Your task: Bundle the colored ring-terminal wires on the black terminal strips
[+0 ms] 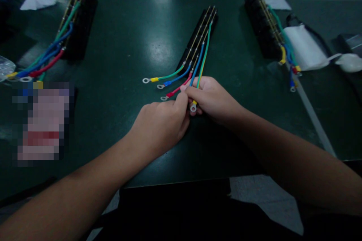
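A long black terminal block (195, 37) with brass strips lies on the table in front of me, its wires running toward my hands. My right hand (212, 96) is closed around a green-yellow wire (202, 69) and a blue wire (198, 60). Below its fingers pokes out a ring terminal (193, 107) with a yellow sleeve. My left hand (162, 120) is closed, its fingertips pressed against those of the right; what they pinch is hidden. Left of the fingers, a green wire (171, 76), a second blue wire (178, 78) and a red wire (179, 86) end in loose ring terminals.
Similar wired blocks lie at the left (80, 26) and right (261, 26). A blurred-out flat object (46, 120) rests near my left forearm. White paper (38, 2) and a white pouch (305, 47) lie farther out. The table's front edge (175, 184) runs below my hands.
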Motion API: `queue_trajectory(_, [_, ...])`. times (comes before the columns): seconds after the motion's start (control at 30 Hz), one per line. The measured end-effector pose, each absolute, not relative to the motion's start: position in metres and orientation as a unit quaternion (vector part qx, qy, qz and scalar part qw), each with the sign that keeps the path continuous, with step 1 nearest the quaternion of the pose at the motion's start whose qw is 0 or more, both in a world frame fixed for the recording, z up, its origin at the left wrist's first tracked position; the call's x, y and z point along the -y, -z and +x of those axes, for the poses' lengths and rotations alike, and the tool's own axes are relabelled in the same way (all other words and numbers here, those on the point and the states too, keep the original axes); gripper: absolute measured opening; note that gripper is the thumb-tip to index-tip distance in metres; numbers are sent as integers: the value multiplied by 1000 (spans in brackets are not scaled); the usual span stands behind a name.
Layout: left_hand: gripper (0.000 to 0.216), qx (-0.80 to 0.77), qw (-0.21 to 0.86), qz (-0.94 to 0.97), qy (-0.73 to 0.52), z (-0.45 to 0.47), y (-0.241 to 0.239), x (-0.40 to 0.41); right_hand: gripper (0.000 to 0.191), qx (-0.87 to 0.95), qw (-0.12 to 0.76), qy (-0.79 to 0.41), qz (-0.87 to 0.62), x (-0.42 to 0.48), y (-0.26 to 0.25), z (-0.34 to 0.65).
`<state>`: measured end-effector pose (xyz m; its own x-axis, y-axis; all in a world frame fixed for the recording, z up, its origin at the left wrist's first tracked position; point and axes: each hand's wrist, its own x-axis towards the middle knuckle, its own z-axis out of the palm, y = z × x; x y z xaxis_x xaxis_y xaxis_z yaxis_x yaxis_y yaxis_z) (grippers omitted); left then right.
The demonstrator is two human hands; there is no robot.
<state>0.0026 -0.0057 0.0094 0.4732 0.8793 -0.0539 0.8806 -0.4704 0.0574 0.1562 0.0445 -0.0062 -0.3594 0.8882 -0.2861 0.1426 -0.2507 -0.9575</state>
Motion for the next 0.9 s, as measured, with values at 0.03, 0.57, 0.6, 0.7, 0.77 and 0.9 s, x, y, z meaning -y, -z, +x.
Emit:
queue_trajectory(0.03, [34, -514, 38, 857, 10, 3, -10, 6, 31, 536, 297, -627, -482, -45, 7, 156])
queue_trajectory(0.57, [30, -517, 42, 855, 14, 3, -10, 6, 32, 536, 298, -626, -481, -45, 6, 156])
queue_trajectory(0.6, [30, -516, 40, 855, 13, 3, -10, 6, 32, 537, 300, -626, -480, -45, 7, 156])
queue_trajectory(0.7, [30, -516, 39, 856, 11, 4, -10, 6, 32, 538, 302, -626, -478, -45, 7, 156])
queue_trajectory(0.77, [30, -517, 43, 855, 12, 4, -10, 6, 32, 539, 299, -626, -478, -45, 7, 156])
queue_trajectory(0.9, [30, -514, 44, 857, 8, 3, -10, 5, 33, 537, 298, -625, -483, -45, 5, 156])
